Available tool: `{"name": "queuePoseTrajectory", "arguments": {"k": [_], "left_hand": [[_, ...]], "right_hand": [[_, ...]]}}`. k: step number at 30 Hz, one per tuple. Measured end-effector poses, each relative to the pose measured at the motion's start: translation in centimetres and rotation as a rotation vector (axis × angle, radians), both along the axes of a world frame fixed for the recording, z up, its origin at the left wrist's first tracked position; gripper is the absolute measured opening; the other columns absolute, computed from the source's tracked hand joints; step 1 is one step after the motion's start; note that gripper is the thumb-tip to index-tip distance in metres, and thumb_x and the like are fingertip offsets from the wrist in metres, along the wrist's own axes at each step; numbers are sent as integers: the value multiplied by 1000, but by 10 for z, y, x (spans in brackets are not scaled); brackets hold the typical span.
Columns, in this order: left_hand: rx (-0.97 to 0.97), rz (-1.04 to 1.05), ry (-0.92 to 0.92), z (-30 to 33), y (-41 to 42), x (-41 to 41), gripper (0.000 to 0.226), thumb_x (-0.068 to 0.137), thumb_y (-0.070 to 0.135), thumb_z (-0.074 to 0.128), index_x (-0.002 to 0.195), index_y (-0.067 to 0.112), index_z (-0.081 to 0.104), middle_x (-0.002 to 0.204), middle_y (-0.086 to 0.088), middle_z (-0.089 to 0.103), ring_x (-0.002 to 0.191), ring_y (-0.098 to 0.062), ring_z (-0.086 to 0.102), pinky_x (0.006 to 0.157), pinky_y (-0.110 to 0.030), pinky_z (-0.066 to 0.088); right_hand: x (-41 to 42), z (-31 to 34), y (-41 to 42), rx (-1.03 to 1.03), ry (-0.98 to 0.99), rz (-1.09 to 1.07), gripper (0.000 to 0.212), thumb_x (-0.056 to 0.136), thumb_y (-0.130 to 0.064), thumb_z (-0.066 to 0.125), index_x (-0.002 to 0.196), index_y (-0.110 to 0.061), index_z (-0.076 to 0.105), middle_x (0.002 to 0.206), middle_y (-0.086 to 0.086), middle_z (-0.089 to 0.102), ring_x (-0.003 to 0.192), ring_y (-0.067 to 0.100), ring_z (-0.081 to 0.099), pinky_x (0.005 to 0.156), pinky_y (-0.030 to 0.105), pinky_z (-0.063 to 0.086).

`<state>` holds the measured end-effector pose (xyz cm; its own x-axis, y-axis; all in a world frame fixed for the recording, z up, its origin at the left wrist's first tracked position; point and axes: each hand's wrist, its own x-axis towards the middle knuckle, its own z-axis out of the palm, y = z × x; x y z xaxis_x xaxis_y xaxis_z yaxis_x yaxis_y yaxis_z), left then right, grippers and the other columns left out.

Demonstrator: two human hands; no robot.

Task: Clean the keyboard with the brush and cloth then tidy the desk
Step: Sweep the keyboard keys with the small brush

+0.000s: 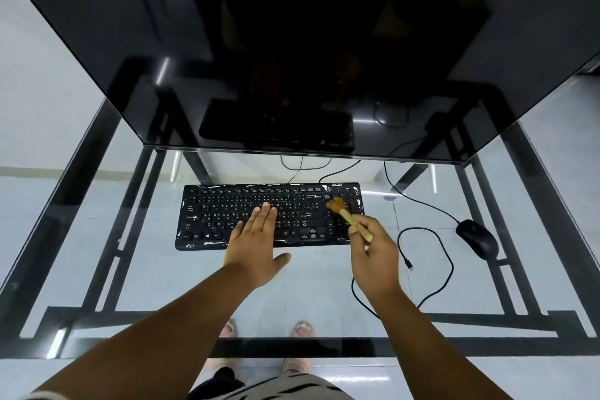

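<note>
A black keyboard (227,204) lies on the glass desk (146,269), just in front of the monitor. My left hand (256,243) rests flat on its middle keys with straight fingers. My right hand (373,256) pinches the pale wooden handle of a small brush (344,213). Its brown bristles touch the keys at the keyboard's right end. No cloth is in view.
A large dark monitor (292,42) fills the back of the desk. A black mouse (477,239) lies at the right, its cable running back behind the monitor. A loose black cable (436,243) with a free plug loops by my right hand. The desk's front edge is near my body.
</note>
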<state>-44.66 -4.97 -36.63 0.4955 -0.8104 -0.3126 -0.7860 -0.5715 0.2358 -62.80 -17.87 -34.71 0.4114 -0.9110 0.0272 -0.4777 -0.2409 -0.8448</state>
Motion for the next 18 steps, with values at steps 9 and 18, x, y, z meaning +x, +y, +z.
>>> {"name": "queuePoseTrajectory", "arguments": {"k": [9, 18], "left_hand": [[-97, 99, -48, 4, 49, 47, 93, 87, 62, 47, 154, 17, 1, 162, 3, -4, 149, -14, -5, 120, -38, 6], [-81, 206, -37, 2, 108, 97, 109, 80, 67, 55, 153, 17, -7, 162, 1, -5, 149, -15, -4, 120, -39, 7]], "right_hand": [[37, 5, 26, -21, -113, -107, 21, 93, -18, 60, 113, -21, 64, 94, -5, 69, 77, 15, 63, 66, 29, 52], [123, 16, 99, 73, -233, 161, 7, 88, -14, 68, 86, -13, 62, 56, -10, 58, 45, 4, 46, 45, 15, 33]]}}
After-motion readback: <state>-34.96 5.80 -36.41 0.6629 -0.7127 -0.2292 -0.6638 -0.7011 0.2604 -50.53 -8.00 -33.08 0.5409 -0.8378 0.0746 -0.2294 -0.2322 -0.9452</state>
